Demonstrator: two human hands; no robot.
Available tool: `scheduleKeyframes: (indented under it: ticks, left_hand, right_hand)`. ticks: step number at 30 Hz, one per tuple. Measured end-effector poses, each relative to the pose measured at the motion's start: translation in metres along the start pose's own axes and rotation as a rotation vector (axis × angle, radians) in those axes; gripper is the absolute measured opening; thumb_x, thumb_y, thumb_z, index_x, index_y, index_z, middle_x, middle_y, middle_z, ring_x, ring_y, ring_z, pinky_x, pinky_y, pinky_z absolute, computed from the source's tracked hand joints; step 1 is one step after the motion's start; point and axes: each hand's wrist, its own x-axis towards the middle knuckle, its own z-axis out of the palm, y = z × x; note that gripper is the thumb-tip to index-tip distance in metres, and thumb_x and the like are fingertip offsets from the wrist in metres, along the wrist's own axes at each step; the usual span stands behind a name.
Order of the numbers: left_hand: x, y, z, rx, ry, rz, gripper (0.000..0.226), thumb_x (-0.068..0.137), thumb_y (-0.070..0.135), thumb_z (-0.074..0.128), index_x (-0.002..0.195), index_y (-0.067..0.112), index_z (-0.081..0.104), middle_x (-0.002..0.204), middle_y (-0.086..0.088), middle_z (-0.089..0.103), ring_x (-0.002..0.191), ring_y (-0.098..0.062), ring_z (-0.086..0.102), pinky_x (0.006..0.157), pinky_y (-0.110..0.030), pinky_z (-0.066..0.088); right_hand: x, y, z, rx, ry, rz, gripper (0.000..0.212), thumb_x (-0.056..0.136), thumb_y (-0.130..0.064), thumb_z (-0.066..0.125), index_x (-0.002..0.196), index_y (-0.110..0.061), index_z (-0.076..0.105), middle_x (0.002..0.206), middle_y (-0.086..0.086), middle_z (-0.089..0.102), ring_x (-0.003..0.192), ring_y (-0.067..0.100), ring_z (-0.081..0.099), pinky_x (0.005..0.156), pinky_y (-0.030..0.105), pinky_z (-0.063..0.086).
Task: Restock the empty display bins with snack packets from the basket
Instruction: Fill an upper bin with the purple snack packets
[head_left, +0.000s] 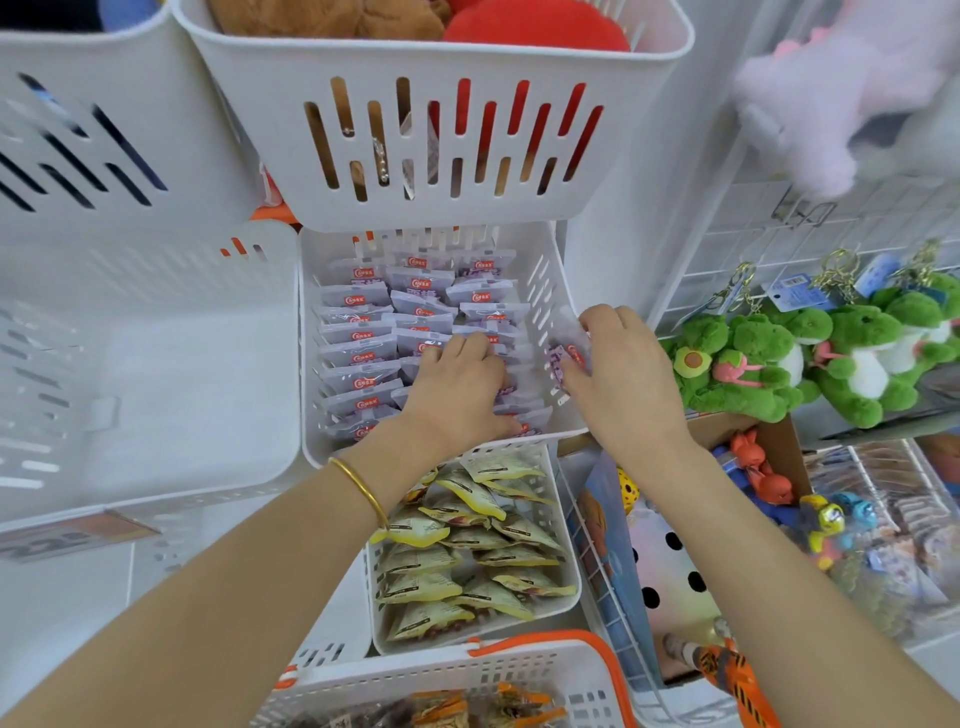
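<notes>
Reaching into the middle display bin (545, 280), both hands work among rows of purple packets (358, 358) that stand on edge and fill most of the bin.

Left hand (457, 387): palm down on the packets right of centre. Its fingers (462, 347) bend down among the packet tops and the tips are hidden; cannot tell whether they grip anything. Gold bangle (363, 488) on the wrist.

Right hand (623, 374): at the bin's right wall, close to the front corner. Its fingers (597, 322) curl over, narrow, and pinch one purple packet (563, 358) with the thumb. The packet sits tilted, just beside or against the slotted wall; cannot tell which.

Below and in front, a lower bin (569, 551) holds yellow packets (467, 540), triangular, lying loosely overlapped.

At the bottom edge, a white basket (467, 670) with orange trim holds orange packets (467, 709), only partly in view.

To the left, a large white bin (182, 389) of the same slotted kind; a label strip hangs on its front edge, print blurred.

Above, an upper bin (441, 57) holds plush toys (519, 26), brown and red.

To the right, green plush keychains (753, 364) hang on a white wire grid (727, 249). Under them a cardboard box holds small coloured toys (763, 478).
</notes>
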Motion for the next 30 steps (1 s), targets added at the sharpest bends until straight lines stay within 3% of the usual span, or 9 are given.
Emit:
scheduleKeyframes:
  ticks: [5, 9, 11, 13, 17, 21, 24, 27, 30]
  left_hand:
    - [-0.001, 0.001, -0.001, 0.003, -0.013, 0.018, 0.055, 0.076, 0.056, 0.062, 0.114, 0.016, 0.058, 0.115, -0.003, 0.042, 0.114, -0.023, 0.036, 0.097, -0.039, 0.029]
    - [-0.001, 0.000, -0.003, -0.002, -0.036, 0.061, 0.049, 0.079, 0.051, 0.062, 0.115, 0.018, 0.058, 0.116, -0.002, 0.041, 0.117, -0.022, 0.036, 0.099, -0.039, 0.029]
    - [-0.001, -0.001, -0.004, -0.019, -0.049, 0.074, 0.045, 0.081, 0.049, 0.062, 0.115, 0.020, 0.059, 0.117, -0.002, 0.040, 0.118, -0.022, 0.035, 0.100, -0.038, 0.027]
    - [-0.001, -0.002, -0.005, -0.025, -0.058, 0.094, 0.041, 0.082, 0.047, 0.062, 0.114, 0.021, 0.060, 0.118, -0.002, 0.040, 0.118, -0.021, 0.034, 0.100, -0.038, 0.027]
    - [-0.002, -0.001, -0.003, -0.018, -0.057, 0.112, 0.036, 0.083, 0.043, 0.063, 0.114, 0.023, 0.061, 0.117, -0.001, 0.040, 0.118, -0.021, 0.034, 0.099, -0.038, 0.026]
    - [-0.010, -0.001, -0.010, -0.054, -0.057, 0.096, 0.035, 0.085, 0.043, 0.062, 0.115, 0.025, 0.061, 0.121, 0.000, 0.041, 0.119, -0.022, 0.034, 0.101, -0.039, 0.027]
    - [-0.044, 0.002, -0.017, -0.200, 0.209, 0.087, 0.028, 0.085, 0.033, 0.065, 0.109, 0.019, 0.065, 0.118, -0.003, 0.050, 0.113, -0.026, 0.043, 0.096, -0.042, 0.036]
    - [-0.107, 0.015, -0.014, -0.330, 0.440, 0.080, 0.022, 0.083, 0.025, 0.057, 0.100, 0.014, 0.066, 0.107, -0.004, 0.055, 0.099, -0.026, 0.051, 0.085, -0.040, 0.043]
    - [-0.179, 0.031, 0.019, -0.383, 0.314, 0.081, 0.017, 0.082, 0.018, 0.061, 0.098, 0.013, 0.067, 0.104, -0.005, 0.057, 0.098, -0.027, 0.053, 0.087, -0.039, 0.044]
  right_hand:
    - [-0.001, -0.002, 0.018, -0.382, 0.029, -0.024, 0.032, 0.058, -0.025, 0.085, 0.068, -0.010, 0.059, 0.067, 0.008, 0.059, 0.070, 0.030, 0.056, 0.059, 0.032, 0.038]
    - [0.005, 0.011, 0.024, -0.553, 0.004, -0.088, 0.023, 0.043, -0.012, 0.084, 0.047, -0.013, 0.062, 0.073, 0.006, 0.056, 0.075, 0.029, 0.054, 0.064, 0.034, 0.037]
    - [0.007, 0.016, 0.023, -0.569, -0.071, -0.085, 0.018, 0.051, -0.014, 0.083, 0.050, -0.016, 0.066, 0.096, 0.009, 0.064, 0.102, 0.036, 0.056, 0.077, 0.042, 0.040]
    - [0.008, 0.015, 0.025, -0.556, -0.214, -0.059, 0.007, 0.069, -0.020, 0.077, 0.064, -0.020, 0.071, 0.134, 0.012, 0.051, 0.135, 0.040, 0.031, 0.100, 0.055, 0.032]
    - [0.013, 0.015, 0.037, -0.527, -0.404, 0.012, 0.017, 0.089, -0.028, 0.057, 0.100, -0.024, 0.070, 0.154, 0.011, 0.017, 0.145, 0.035, -0.004, 0.113, 0.057, 0.012]
    - [-0.005, 0.020, 0.016, -0.211, -0.246, 0.093, 0.019, 0.090, -0.034, 0.059, 0.098, -0.022, 0.072, 0.150, 0.010, 0.031, 0.143, 0.034, 0.010, 0.111, 0.049, 0.023]
    - [-0.054, 0.014, -0.013, 0.050, 0.036, 0.128, 0.011, 0.083, -0.022, 0.068, 0.091, -0.017, 0.074, 0.132, 0.012, 0.051, 0.128, 0.036, 0.036, 0.100, 0.041, 0.035]
    - [-0.120, 0.002, -0.024, 0.208, -0.023, 0.150, 0.013, 0.084, -0.018, 0.066, 0.095, -0.018, 0.073, 0.121, 0.007, 0.056, 0.115, 0.027, 0.047, 0.093, 0.027, 0.032]
    - [-0.190, -0.010, -0.014, 0.341, -0.171, 0.121, 0.012, 0.087, -0.014, 0.063, 0.097, -0.014, 0.071, 0.106, 0.006, 0.061, 0.093, 0.012, 0.054, 0.081, 0.010, 0.033]
